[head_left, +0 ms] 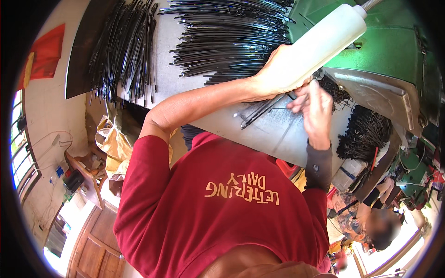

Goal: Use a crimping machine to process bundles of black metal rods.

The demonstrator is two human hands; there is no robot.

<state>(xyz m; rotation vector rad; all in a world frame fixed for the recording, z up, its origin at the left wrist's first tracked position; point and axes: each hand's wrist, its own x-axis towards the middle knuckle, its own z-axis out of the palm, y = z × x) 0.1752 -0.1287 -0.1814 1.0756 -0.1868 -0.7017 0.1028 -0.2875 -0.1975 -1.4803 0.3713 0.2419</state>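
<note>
My left hand [270,78] reaches across to the machine's edge. A white lamp tube covers most of its fingers, so its grip is hidden. My right hand [317,113] is just to its right, fingers bent and smeared by motion near the machine's working point. A few slender black rods [256,114] lie slantwise on the metal tabletop [222,121], below my left hand. Whether either hand holds a rod cannot be made out. Farther off, a large row of similar black rods [227,39] lies side by side, with another bunch [125,51] to its left.
The white lamp [320,44] on a flexible neck hangs over my hands. Behind it stands a green machine [384,55] with a worn metal guard [375,90]. A dense bundle of dark rods [364,132] is at the right. Another person [361,217] sits at the lower right.
</note>
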